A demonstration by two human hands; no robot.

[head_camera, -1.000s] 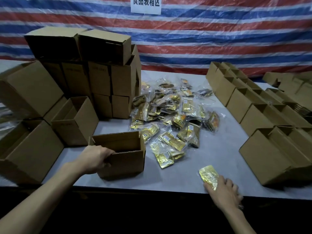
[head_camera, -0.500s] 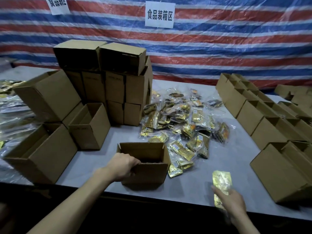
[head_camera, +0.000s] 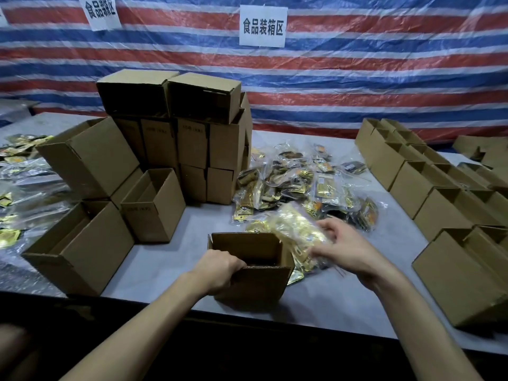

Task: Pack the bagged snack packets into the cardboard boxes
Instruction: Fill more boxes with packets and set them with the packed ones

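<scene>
Left hand [head_camera: 220,268] grip is closed over the near-left rim of the open box [head_camera: 255,273]. Right hand [head_camera: 349,248], fingers curled, grips a bagged snack packet [head_camera: 299,229] tilted above the box's right edge.

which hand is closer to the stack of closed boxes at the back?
Left. The left hand grips the open box's near-left rim, below the stack. The right hand holds a bagged packet farther right.

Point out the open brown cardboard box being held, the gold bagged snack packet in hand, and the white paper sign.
open brown cardboard box [head_camera: 258,283]: head view, front wall.
gold bagged snack packet [head_camera: 298,229]: head view, middle.
white paper sign [head_camera: 263,26]: head view, centre.
</scene>
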